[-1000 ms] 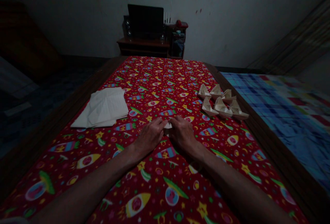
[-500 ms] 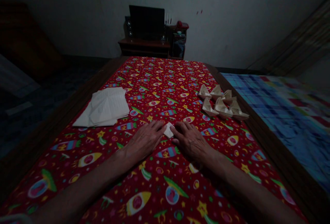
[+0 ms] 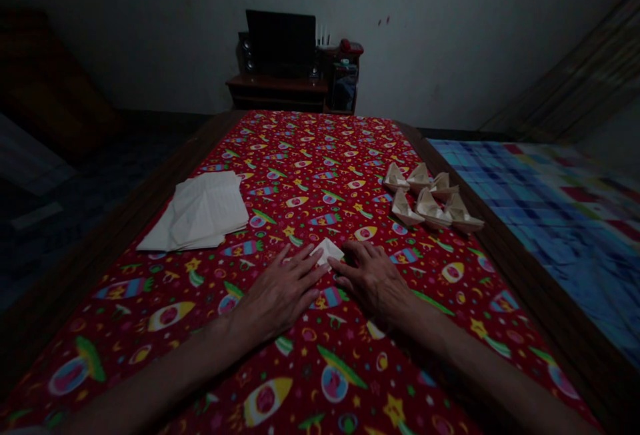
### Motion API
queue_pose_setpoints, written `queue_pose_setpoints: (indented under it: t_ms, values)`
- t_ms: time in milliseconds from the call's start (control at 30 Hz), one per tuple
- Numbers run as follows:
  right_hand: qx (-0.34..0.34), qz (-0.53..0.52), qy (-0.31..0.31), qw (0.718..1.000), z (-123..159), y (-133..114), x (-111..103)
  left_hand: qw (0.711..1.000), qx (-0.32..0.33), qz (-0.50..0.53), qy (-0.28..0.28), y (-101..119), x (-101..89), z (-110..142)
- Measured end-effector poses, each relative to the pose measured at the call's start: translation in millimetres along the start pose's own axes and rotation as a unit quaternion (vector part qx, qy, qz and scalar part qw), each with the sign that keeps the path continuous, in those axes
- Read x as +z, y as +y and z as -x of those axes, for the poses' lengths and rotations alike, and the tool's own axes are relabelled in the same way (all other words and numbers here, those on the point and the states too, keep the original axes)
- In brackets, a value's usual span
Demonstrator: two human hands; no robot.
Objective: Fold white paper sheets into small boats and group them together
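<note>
A small folded piece of white paper (image 3: 327, 249) lies on the red cloth between my two hands. My left hand (image 3: 283, 286) rests flat with its fingers spread, and the fingertips touch the paper's left side. At the right corner, the thumb and bent fingers of my right hand (image 3: 373, 278) close on the paper's edge. Part of the paper is hidden under the fingertips.
A stack of creased white paper sheets (image 3: 207, 211) lies to the left. Several folded paper boats (image 3: 433, 208) stand in two rows on the right. The patterned red cloth (image 3: 300, 161) covers a dark wooden table. A monitor (image 3: 281, 41) stands beyond its far end.
My left hand has drawn back slightly towards me and its fingers have spread. More of the folded paper shows, and it looks wider. My right hand has barely moved.
</note>
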State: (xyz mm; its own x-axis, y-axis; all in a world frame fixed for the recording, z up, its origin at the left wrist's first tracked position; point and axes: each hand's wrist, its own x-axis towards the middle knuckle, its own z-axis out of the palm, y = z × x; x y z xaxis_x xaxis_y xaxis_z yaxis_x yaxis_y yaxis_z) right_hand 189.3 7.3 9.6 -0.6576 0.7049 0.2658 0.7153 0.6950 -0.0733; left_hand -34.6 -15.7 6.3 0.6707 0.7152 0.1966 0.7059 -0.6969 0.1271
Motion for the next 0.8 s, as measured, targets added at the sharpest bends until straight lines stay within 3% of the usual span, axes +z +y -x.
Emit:
queue_pose_setpoints:
  t_ms: [233, 533, 633, 700, 800]
  values:
    - [0.070, 0.016, -0.027, 0.997, -21.6, -1.7, 2.5, 1.000, -0.024, -0.008, 0.010, -7.3, 1.1, -24.7]
    - [0.033, 0.001, -0.015, 0.999, -0.6, -7.0, -6.1, 1.000, 0.001, 0.028, -0.002, 3.9, -5.8, 6.4]
    - [0.040, -0.038, 0.008, 0.998, -5.2, -1.2, -0.3, 0.996, -0.006, 0.088, 0.031, -3.1, -3.6, -4.9]
    - [0.052, -0.081, 0.016, 0.995, -12.7, 4.8, 4.7, 0.985, -0.045, 0.140, 0.093, -10.7, 1.6, -19.4]
    - [0.094, -0.122, 0.028, 0.988, -24.0, 12.6, 10.8, 0.972, -0.118, 0.154, 0.134, -19.1, 10.1, -40.0]
